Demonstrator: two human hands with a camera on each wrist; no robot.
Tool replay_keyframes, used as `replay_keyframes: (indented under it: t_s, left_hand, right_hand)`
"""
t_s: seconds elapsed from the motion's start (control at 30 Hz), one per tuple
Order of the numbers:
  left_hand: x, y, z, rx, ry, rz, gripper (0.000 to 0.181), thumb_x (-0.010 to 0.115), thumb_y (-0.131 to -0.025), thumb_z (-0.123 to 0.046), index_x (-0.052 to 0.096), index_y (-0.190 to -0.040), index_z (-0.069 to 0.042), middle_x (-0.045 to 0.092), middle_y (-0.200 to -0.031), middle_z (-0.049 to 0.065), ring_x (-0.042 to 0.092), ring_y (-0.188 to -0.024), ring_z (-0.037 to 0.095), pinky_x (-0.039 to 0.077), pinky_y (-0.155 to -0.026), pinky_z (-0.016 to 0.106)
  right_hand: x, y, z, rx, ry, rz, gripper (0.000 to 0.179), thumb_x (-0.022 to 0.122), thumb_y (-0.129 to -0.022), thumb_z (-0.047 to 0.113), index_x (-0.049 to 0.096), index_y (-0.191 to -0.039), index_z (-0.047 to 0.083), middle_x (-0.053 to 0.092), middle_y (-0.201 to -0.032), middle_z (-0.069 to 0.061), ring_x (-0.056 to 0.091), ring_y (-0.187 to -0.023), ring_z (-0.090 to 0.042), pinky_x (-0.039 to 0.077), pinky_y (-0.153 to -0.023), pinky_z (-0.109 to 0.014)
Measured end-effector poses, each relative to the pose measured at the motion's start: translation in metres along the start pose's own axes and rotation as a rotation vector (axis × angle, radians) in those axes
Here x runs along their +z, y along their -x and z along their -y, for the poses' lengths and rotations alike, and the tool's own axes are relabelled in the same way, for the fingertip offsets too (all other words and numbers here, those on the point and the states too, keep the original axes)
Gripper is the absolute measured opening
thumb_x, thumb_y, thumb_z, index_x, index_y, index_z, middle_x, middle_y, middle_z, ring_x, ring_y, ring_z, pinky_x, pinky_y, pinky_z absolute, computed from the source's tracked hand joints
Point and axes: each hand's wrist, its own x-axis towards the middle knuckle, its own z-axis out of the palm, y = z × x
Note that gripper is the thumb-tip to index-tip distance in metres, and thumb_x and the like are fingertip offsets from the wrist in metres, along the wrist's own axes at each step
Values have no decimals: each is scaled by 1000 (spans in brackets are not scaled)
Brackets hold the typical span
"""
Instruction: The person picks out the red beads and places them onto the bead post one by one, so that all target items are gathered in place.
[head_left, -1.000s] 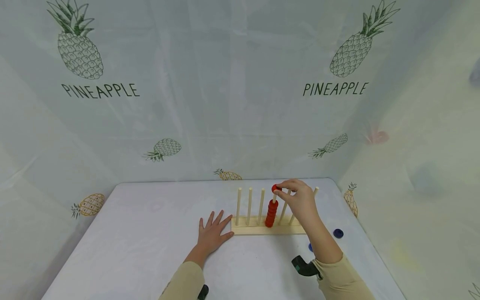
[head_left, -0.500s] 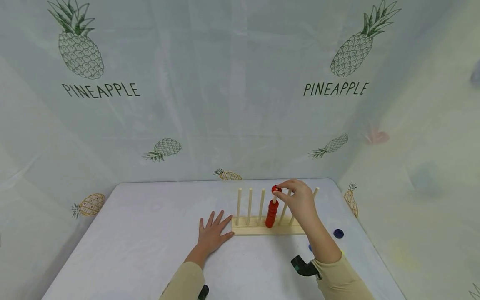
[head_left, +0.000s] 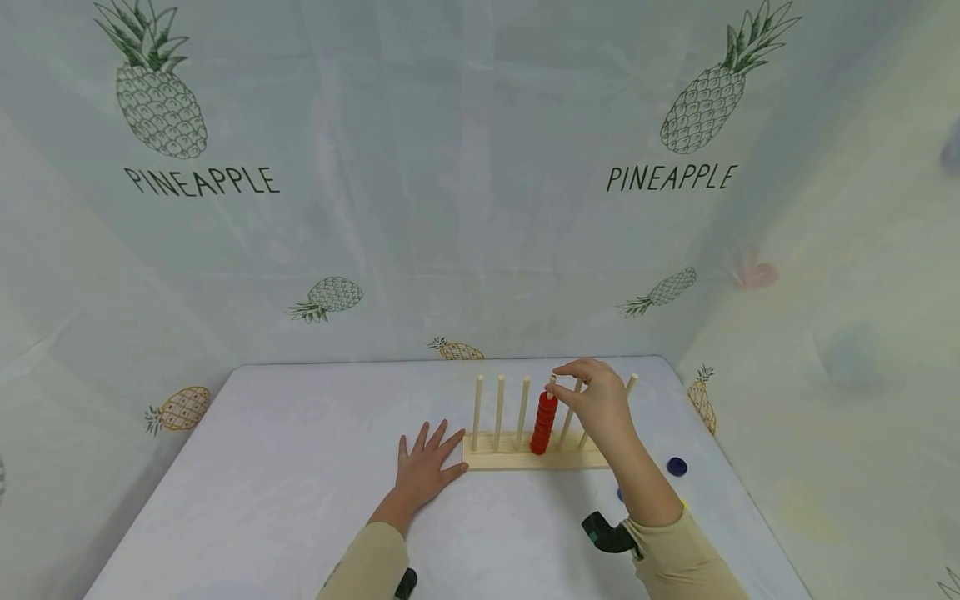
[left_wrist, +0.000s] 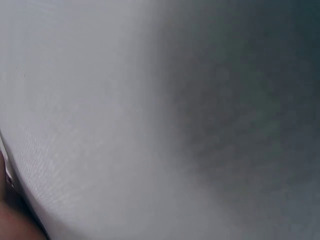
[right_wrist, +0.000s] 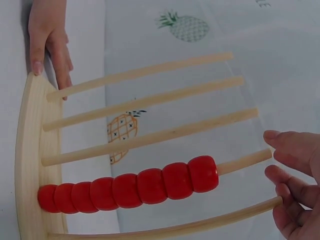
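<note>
A wooden peg rack (head_left: 495, 461) stands on the table, its thin pegs rising from a flat base. Several red beads (right_wrist: 125, 191) are stacked on one peg (right_wrist: 245, 162), whose tip sticks out bare above them. Around that tip my right hand (head_left: 598, 398) has its thumb and index finger parted, with no bead between them. The other fingertips of this hand are by the tip of the neighbouring peg (right_wrist: 200, 224). My left hand (head_left: 424, 473) lies with spread fingers at the base's left end, its thumb and index fingertips at the corners. The left wrist view is mostly blurred table surface.
A dark blue bead (head_left: 677, 467) lies right of the rack. Another blue bead (head_left: 621, 494) and a yellow piece (head_left: 684, 505) are partly hidden by the right forearm. Bare pegs (head_left: 500, 412) stand left of the red stack. Behind the table hangs a pineapple-print sheet (head_left: 480, 208).
The red bead that my right thumb and index finger held at the peg's tip has dropped onto the stack, which is now taller. My left hand has not moved.
</note>
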Motion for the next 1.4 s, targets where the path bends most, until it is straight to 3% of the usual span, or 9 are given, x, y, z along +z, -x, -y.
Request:
replay_keyframes:
  t_s: [0.33, 0.6, 0.83, 0.97, 1.03, 1.2, 1.4]
  left_hand:
    - [1, -1, -2, 2, 26, -15, 64, 56, -92, -56, 46, -147, -24, 31, -156, 11, 17, -144, 41, 3, -106, 71]
    - [-10, -2, -12, 2, 123, 31, 64, 61, -93, -48, 45, -147, -18, 32, -155, 17, 18, -142, 46, 4, -104, 74]
    - [-20, -4, -14, 34, 153, 42, 68, 64, -93, -43, 40, -149, -15, 29, -155, 20, 25, -139, 48, 18, -103, 73]
    - [-26, -4, -16, 57, 174, 42, 69, 66, -92, -40, 39, -149, -11, 29, -154, 24, 29, -137, 50, 24, -103, 70]
    - [-29, -3, -16, 72, 163, 36, 69, 67, -92, -38, 39, -149, -10, 30, -153, 25, 31, -136, 49, 27, -103, 68]
    - [-35, 2, -19, 108, 121, 16, 70, 69, -91, -36, 40, -149, -9, 34, -151, 25, 40, -132, 45, 35, -104, 59]
    - [-43, 12, -24, 124, 110, -1, 67, 70, -90, -36, 44, -146, -9, 41, -148, 21, 44, -130, 43, 37, -103, 56]
  right_hand:
    - [-7, 6, -2, 0, -110, 14, 26, 81, -81, 17, 74, -105, 9, 66, -113, -5, 55, -106, -30, 51, -86, -47]
    - [-6, 16, -11, -68, -155, -29, 22, 80, -81, 14, 75, -103, 9, 66, -107, -1, 53, -110, -23, 46, -94, -49]
    - [0, 25, -16, -177, -146, -38, 23, 84, -77, 11, 76, -98, 7, 67, -103, 1, 55, -104, -22, 47, -89, -46]
    - [3, 30, -19, -197, -140, -33, 24, 85, -75, 9, 76, -96, 7, 67, -102, 0, 54, -113, -28, 34, -105, -54]
    - [4, 33, -20, -198, -140, -29, 24, 85, -74, 8, 75, -96, 6, 67, -102, -1, 54, -115, -31, 31, -107, -57]
    - [6, 41, -21, -195, -116, -19, 23, 85, -75, 9, 75, -96, 6, 66, -101, 0, 57, -104, -26, 46, -93, -52]
    - [4, 49, -25, -207, -72, -19, 24, 86, -74, 11, 76, -94, 6, 66, -99, 1, 58, -100, -23, 49, -87, -48]
